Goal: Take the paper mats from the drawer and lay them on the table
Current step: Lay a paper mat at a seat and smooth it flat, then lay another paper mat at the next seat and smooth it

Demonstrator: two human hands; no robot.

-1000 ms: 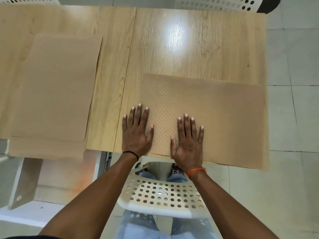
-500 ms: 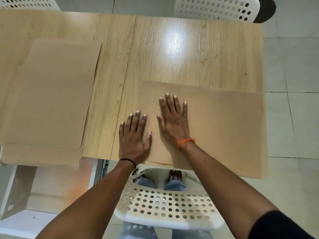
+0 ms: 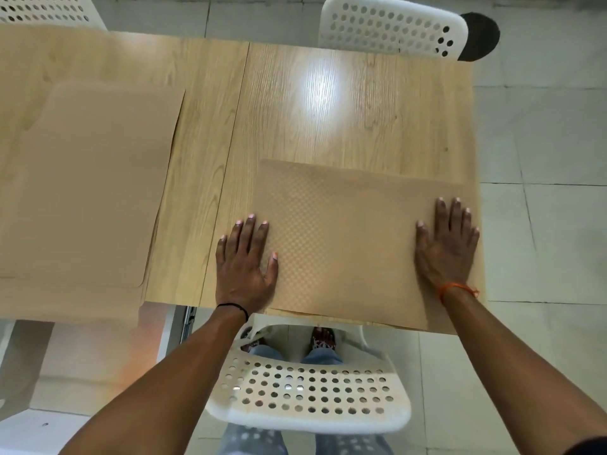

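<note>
1. Below you, the wooden table (image 3: 361, 103) fills most of the view, with a seam running from far to near just left of its middle.
2. On its left half lies a stack of plain paper mats (image 3: 88, 192), the lower sheets poking out past the near edge of the table.
3. On the right half, at the near edge, one textured paper mat (image 3: 345, 244) lies flat, its right side reaching the table's right edge.
4. Under the near edge, between your arms, a white perforated chair (image 3: 308, 395) stands, and a second white chair (image 3: 391, 26) sits at the far side of the table.
5. Your left hand (image 3: 244, 264) lies palm down with fingers spread, flat and gripping nothing; it straddles the left edge of the textured mat, thumb on the paper, the outer fingers on bare wood.
6. Your right hand (image 3: 448, 247) is likewise flat and spread, holding nothing, pressing on the mat near its right edge.
7. An orange thread (image 3: 456, 289) circles your right wrist and a thin black band (image 3: 235, 307) circles your left.
</note>
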